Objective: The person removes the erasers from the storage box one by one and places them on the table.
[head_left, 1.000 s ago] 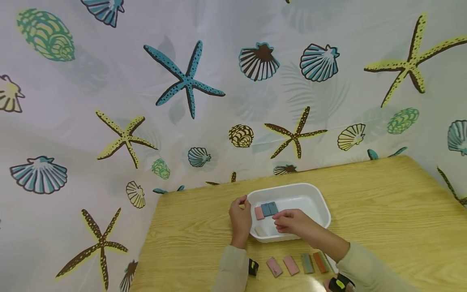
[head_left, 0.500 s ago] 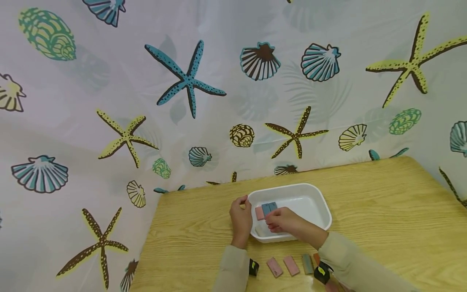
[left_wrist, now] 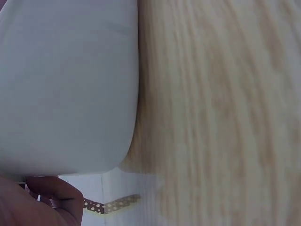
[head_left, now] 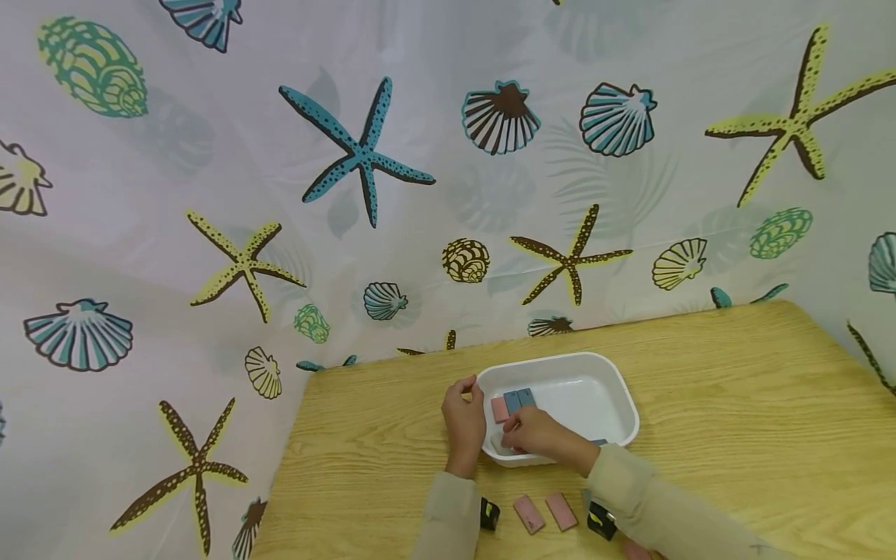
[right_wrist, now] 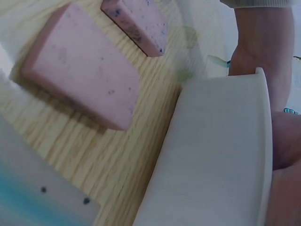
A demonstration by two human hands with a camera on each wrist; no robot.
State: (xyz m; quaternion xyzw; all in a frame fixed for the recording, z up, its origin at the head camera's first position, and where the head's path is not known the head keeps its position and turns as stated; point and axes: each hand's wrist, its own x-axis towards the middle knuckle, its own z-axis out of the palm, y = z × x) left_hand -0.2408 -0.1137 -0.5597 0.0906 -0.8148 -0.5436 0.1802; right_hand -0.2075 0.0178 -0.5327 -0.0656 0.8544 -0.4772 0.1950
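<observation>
A white rectangular tray (head_left: 584, 359) stands on the wooden table. My left hand (head_left: 463, 424) grips its left rim, thumb and fingers bent over the edge; in the left wrist view the curled fingers (left_wrist: 61, 200) show beside the tray wall. My right hand (head_left: 542, 435) is inside the tray with bent fingers, its fingertips right at a cream block (head_left: 498, 445) in the near left corner; I cannot tell whether they pinch it. Just beyond lie a pink block (head_left: 499, 409) and two blue-grey blocks (head_left: 519, 398), side by side. Another blue-grey block (head_left: 599, 442) shows by the near wall.
Two pink speckled blocks (head_left: 528, 514) (right_wrist: 84, 70) lie on the table in front of the tray. A grey-green block (head_left: 586, 496) is partly hidden by my right sleeve (head_left: 630, 482) and its black wrist device (head_left: 601, 521). A curtain with shells and starfish (head_left: 490, 194) hangs behind.
My right hand has moved left and down toward the cream block, its forearm now covering more of the blocks on the table. The left hand keeps its hold on the rim.
</observation>
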